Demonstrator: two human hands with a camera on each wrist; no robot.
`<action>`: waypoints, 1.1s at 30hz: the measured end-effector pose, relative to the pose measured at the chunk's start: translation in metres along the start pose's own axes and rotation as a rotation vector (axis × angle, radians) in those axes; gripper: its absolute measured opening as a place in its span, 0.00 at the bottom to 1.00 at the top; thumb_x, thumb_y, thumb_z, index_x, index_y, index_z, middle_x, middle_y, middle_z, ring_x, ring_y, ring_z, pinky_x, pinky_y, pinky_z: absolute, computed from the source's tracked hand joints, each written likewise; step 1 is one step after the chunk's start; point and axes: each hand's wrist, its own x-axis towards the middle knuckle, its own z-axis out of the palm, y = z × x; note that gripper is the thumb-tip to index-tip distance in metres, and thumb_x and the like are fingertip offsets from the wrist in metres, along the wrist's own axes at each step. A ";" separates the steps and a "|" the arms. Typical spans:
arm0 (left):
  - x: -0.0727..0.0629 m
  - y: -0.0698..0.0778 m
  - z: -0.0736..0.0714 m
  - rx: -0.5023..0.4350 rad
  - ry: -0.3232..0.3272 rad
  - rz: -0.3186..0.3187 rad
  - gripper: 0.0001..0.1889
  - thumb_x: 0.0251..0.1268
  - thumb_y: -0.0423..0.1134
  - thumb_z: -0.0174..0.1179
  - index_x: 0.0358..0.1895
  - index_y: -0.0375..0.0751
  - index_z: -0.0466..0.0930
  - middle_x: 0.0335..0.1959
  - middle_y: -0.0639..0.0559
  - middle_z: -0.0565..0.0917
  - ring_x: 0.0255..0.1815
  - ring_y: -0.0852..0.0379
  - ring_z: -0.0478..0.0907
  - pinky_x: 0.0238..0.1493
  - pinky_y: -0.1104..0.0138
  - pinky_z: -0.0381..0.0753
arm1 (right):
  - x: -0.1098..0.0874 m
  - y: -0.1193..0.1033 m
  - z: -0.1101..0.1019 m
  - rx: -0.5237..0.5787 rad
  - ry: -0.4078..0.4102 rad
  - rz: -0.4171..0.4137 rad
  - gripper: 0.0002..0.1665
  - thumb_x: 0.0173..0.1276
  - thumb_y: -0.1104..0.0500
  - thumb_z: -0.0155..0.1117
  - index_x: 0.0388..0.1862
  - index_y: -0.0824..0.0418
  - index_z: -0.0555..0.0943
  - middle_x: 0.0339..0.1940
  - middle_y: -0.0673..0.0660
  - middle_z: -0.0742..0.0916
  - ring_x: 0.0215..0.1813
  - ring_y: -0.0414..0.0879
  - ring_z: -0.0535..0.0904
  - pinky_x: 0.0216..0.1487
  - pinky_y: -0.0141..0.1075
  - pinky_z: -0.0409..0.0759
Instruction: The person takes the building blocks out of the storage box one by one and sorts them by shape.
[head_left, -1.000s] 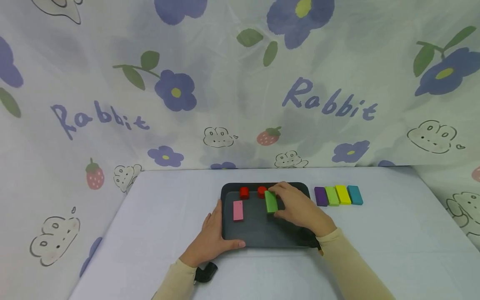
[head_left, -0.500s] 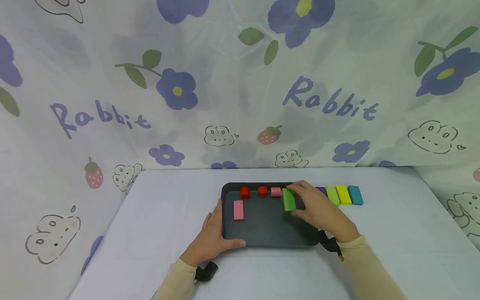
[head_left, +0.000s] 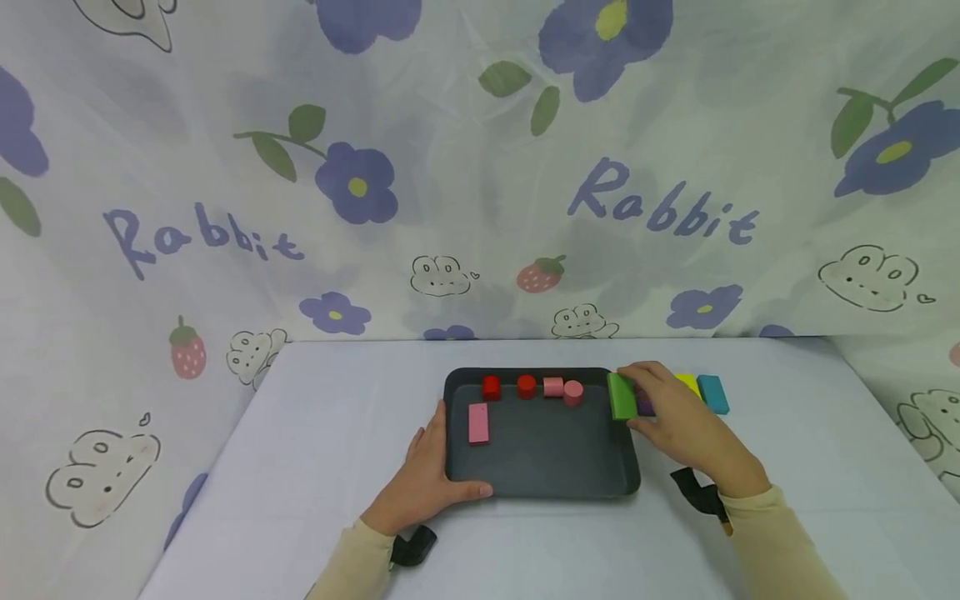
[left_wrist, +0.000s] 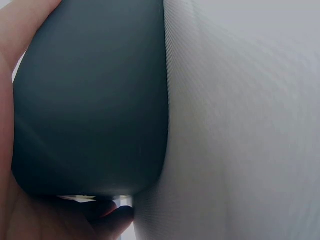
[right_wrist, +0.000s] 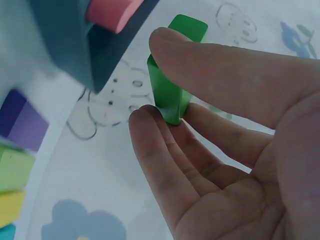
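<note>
At the right rim of a dark tray (head_left: 525,467), by the head view, the person's right hand (head_left: 693,429) pinches a green block (head_left: 621,397), thumb at its near end and fingers at its far end. I'd guess the block is light, stiff and hard to break, though its smooth faces might slip a little; the two short ends look a sensible place to hold it. The left hand (head_left: 423,487), well apart from the right, is spread round the tray's near left corner, straight fingers along the left wall, thumb by the near rim. Inside, along the far side from left to right, sit a red piece (head_left: 491,388), a red cylinder (head_left: 527,387), a lying pink cylinder (head_left: 552,387) and an upright pink cylinder (head_left: 573,392); a pink block (head_left: 478,424) lies at the left. Right of the tray are a purple block (head_left: 645,405), a yellow block (head_left: 688,382) and a teal block (head_left: 713,394).

Through the left wrist view I see just the tray's smooth outside with the hand against it; its contents don't show.

By the right wrist view, the green block is tilted between thumb and fingertips, with a light-green block (right_wrist: 15,167) between the purple and yellow ones.
</note>
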 end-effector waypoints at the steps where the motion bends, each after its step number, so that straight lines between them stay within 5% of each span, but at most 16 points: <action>1: 0.000 0.000 0.000 0.000 0.000 0.001 0.75 0.44 0.67 0.75 0.80 0.35 0.28 0.83 0.42 0.40 0.82 0.45 0.42 0.79 0.48 0.36 | -0.002 0.003 -0.001 -0.004 0.007 -0.007 0.38 0.59 0.69 0.75 0.68 0.70 0.71 0.64 0.67 0.75 0.56 0.60 0.80 0.55 0.54 0.81; 19: 0.000 -0.002 0.001 -0.012 0.008 0.026 0.74 0.46 0.65 0.75 0.80 0.32 0.29 0.83 0.41 0.42 0.82 0.44 0.43 0.79 0.46 0.36 | -0.024 0.047 -0.016 0.010 0.064 0.005 0.40 0.54 0.72 0.77 0.66 0.74 0.70 0.62 0.71 0.74 0.49 0.61 0.83 0.50 0.54 0.83; 33: -0.001 -0.001 0.000 -0.012 0.000 0.020 0.74 0.46 0.66 0.75 0.80 0.34 0.28 0.83 0.43 0.41 0.82 0.46 0.42 0.79 0.48 0.36 | -0.035 0.087 -0.020 -0.006 0.076 0.120 0.42 0.54 0.75 0.75 0.67 0.78 0.67 0.62 0.77 0.71 0.49 0.69 0.81 0.47 0.57 0.83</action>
